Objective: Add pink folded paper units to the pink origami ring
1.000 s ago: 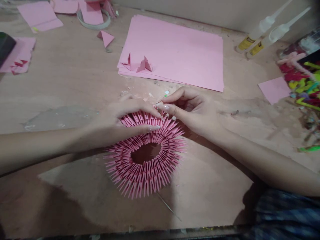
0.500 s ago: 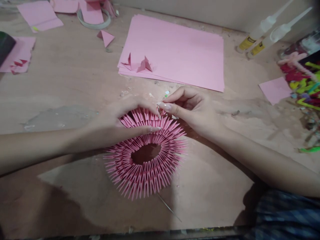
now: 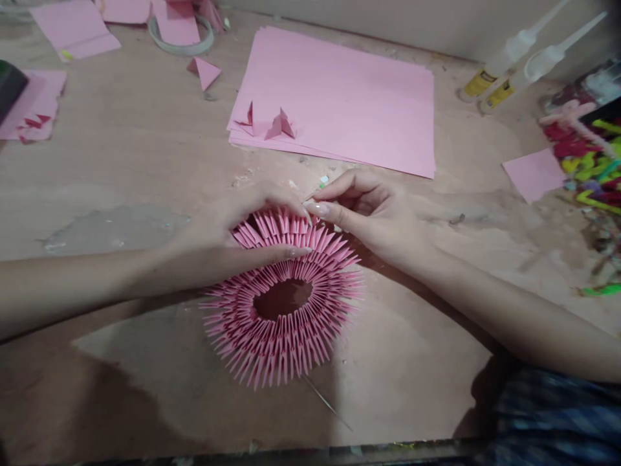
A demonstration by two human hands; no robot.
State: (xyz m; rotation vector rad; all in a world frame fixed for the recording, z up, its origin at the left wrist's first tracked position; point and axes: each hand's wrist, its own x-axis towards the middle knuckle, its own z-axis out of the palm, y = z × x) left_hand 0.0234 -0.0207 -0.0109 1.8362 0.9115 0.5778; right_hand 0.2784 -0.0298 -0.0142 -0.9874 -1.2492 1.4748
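A ring of many folded pink paper pieces (image 3: pixel 286 336) lies on the table, with a dark oval opening in its middle. My left hand (image 3: pixel 228 226) grips its upper left part, thumb on top and fingers curved round the far edge. Just beyond the ring's far right edge is my right hand (image 3: pixel 369 207), its thumb and index finger pinched together beside my left fingertips. Whatever lies between those right fingertips is too small to make out. A thin metal needle-like rod (image 3: pixel 326 402) sticks out from under the ring's near edge.
Behind the ring lies a stack of pink sheets (image 3: pixel 349 97) bearing two folded pieces (image 3: pixel 281 124). Two glue bottles (image 3: pixel 499 94) stand at the back right, near a pink square (image 3: pixel 533 175) and colourful pipe cleaners (image 3: pixel 589 162). A tape roll (image 3: pixel 182 46) lies back left.
My left fingers have shifted slightly at the ring's far edge, and the right fingertips have moved a little closer to them. The ring has hardly moved.
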